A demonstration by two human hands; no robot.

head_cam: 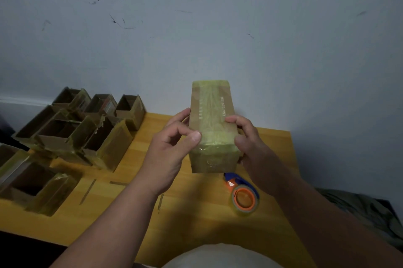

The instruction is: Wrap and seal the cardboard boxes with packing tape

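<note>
A small brown cardboard box (212, 124), wrapped in yellowish clear tape along its top and round both ends, is held up above the yellow table (277, 154). My left hand (172, 150) grips its left side, thumb pressing on the taped top near the front edge. My right hand (246, 137) grips the right side with fingers curled over the top edge. Below the box, a tape dispenser (244, 195) with an orange core, a blue handle and a roll of clear tape lies on the table.
Several open cardboard boxes (72, 137) with taped sides crowd the table's left part, up to the grey wall (196, 28). Short tape strips (88, 191) are stuck to the tabletop. Dark fabric (370, 209) lies beyond the right table edge.
</note>
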